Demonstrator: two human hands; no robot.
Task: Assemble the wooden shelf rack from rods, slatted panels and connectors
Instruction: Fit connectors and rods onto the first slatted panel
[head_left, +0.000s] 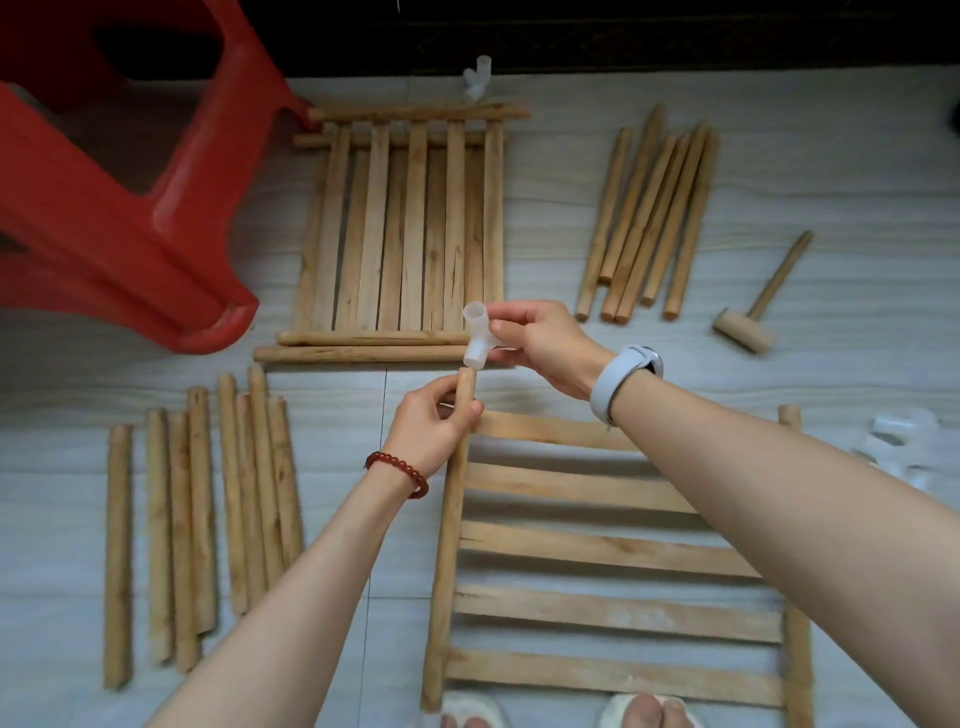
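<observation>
A slatted wooden panel (597, 551) stands tilted in front of me, its lower end by my feet. My left hand (431, 426) grips the top of the panel's left side rod (451, 545). My right hand (540, 345) pinches a translucent white plastic connector (478, 338) just above that rod's tip; the connector's lower socket almost touches the tip. Two more slatted panels (410, 228) lie stacked flat on the floor beyond my hands.
Several loose rods (208, 509) lie at the left and several more rods (649, 218) at the upper right. A small wooden mallet (753, 312) lies right of them. Spare white connectors (904, 447) sit at the right edge, another connector (478, 78) at the top. A red plastic stool (130, 182) stands upper left.
</observation>
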